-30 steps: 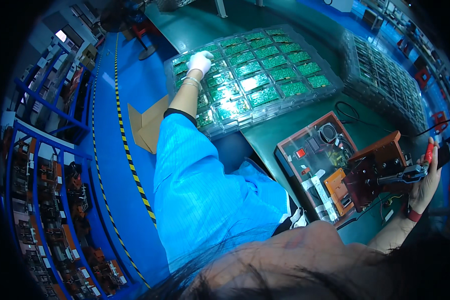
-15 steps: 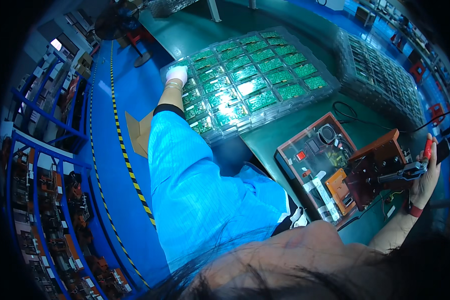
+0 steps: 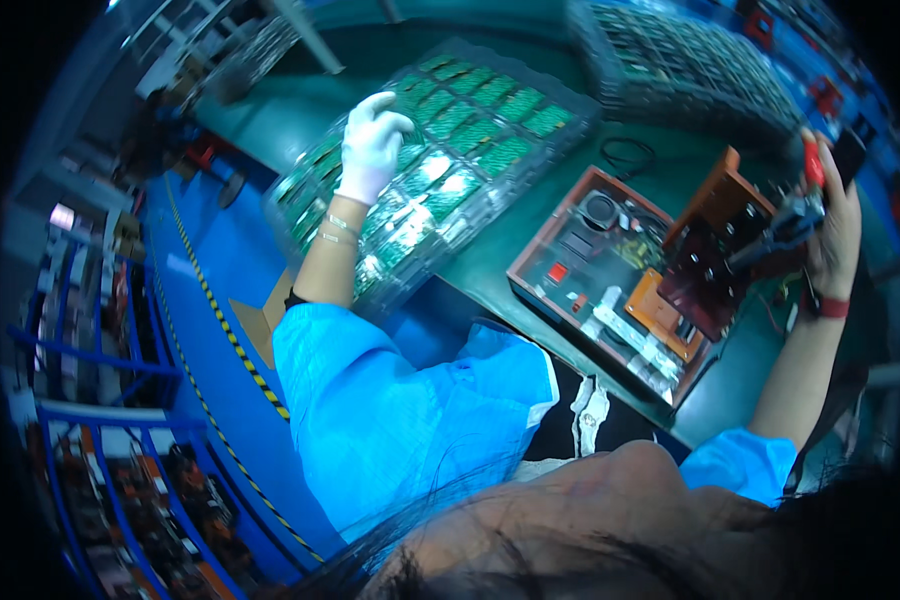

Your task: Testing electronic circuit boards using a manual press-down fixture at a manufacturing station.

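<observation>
My left hand (image 3: 372, 150), in a white glove, is raised over a clear tray (image 3: 518, 168) filled with rows of green circuit boards (image 3: 502, 155). Its fingers are curled, and a green circuit board (image 3: 409, 129) shows at their tips, partly hidden and blurred. On the right, my bare right hand (image 3: 836, 225) is wrapped round the red handle (image 3: 813, 160) of a metal toggle clamp (image 3: 785, 222). The clamp belongs to a test fixture with a raised orange-brown plate (image 3: 727, 205) and an orange nest (image 3: 660, 312). The fixture stands on a clear-topped box (image 3: 570, 255).
A second stack of board trays (image 3: 685, 65) stands at the far right. A black cable (image 3: 627, 155) lies behind the fixture box. Blue racks (image 3: 100, 370) line the left, beyond striped floor tape (image 3: 225, 335). A cardboard piece (image 3: 260, 322) is beside the table.
My left hand has left the tray's far left corner and come up and rightward over the boards. My right hand stays on the clamp handle. The whole view has turned and shifted.
</observation>
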Tool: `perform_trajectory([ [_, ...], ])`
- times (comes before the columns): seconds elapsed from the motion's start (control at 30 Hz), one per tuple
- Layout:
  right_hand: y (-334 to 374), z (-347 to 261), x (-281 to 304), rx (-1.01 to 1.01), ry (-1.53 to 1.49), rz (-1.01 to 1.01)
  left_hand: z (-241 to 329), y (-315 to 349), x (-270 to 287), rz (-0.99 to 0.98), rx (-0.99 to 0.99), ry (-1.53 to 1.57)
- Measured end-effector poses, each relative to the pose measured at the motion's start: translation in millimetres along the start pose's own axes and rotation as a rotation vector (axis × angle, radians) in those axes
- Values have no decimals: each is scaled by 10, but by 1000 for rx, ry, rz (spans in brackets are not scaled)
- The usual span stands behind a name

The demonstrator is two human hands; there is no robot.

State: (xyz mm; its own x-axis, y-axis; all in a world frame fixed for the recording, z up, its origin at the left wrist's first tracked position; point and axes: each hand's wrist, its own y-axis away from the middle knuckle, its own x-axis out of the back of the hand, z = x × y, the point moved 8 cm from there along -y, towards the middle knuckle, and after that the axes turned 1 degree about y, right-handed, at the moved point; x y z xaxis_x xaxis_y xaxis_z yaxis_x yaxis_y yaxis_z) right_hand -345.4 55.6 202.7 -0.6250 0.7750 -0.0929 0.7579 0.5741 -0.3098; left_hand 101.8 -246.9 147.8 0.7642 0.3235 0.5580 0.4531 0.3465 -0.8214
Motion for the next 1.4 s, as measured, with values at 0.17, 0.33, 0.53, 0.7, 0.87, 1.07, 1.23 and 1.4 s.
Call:
perform_trajectory([
  [0.17,-114,57,94,60,-4,-64,1301,-114,-577,-316,-321,279],
  [0.33,19,-14,-73,-43,-108,11,1818,121,-1085,-729,-268,561],
  [0.53,-119,258,8,-39,-313,-63,2098,259,-1391,-1005,17,924],
  [0.7,-32,247,20,-103,-421,-97,2331,306,-1580,-1064,60,853],
  [0.87,-85,336,-367,-150,-522,-120,2266,429,-1527,-979,-108,760],
  [1.07,-47,291,-55,-113,-514,-113,2723,368,-1585,-1063,-173,828],
  [1.23,13,306,-112,-194,-496,-49,3014,403,-1619,-970,-414,896],
  [1.4,-20,381,-120,-217,-481,-42,3242,574,-1791,-1002,-526,881],
])
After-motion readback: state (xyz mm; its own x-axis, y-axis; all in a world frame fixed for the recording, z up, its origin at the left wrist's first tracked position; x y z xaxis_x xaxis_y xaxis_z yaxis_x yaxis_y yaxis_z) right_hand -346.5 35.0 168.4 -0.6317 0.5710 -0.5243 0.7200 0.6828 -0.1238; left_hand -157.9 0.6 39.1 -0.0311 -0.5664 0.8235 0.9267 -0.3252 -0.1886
